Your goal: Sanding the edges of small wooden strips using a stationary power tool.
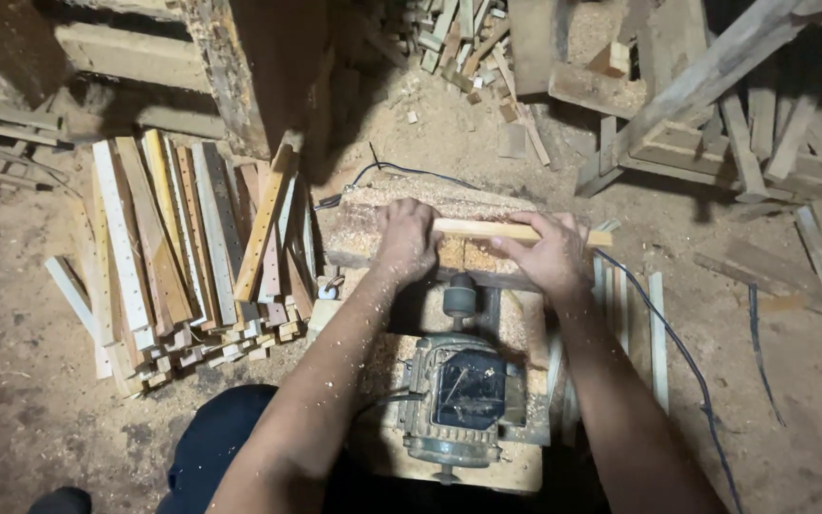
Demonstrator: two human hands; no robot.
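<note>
Motor point(463, 395) below; both hands grip wooden strip point(497, 229) ends.

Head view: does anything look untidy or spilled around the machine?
Yes. Sawdust covers the floor and the motor. Wood slats lie in a loose, fanned pile beside the left hand. Both hands hold a wood strip.
</note>
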